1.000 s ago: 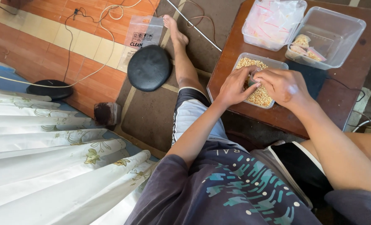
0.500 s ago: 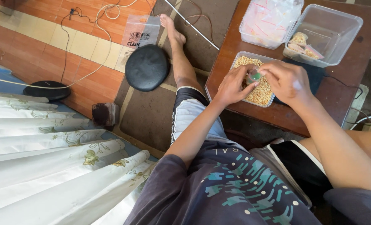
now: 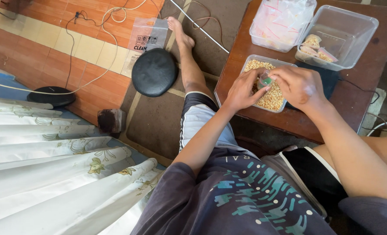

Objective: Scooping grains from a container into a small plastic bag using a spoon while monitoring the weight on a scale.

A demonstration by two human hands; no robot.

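Observation:
On a low brown wooden table (image 3: 289, 124) stands a clear plastic tub of small tan nuts (image 3: 274, 98). Both hands meet over it. My left hand (image 3: 242, 90) and my right hand (image 3: 297, 85) together pinch a small clear bag with a green strip (image 3: 265, 80), held just above the nuts. What is inside the little bag is hidden by my fingers.
A clear tub with several filled bags (image 3: 339, 37) and another tub of empty clear bags (image 3: 280, 21) stand at the table's far side. On the floor lie a round black cushion (image 3: 154, 72), a plastic packet (image 3: 147, 35), cables and a black disc (image 3: 52, 95). White curtain (image 3: 50, 174) at left.
The view has shifted slightly. Both hands stay over the nut tub, and the small bag between the fingers now shows more plainly.

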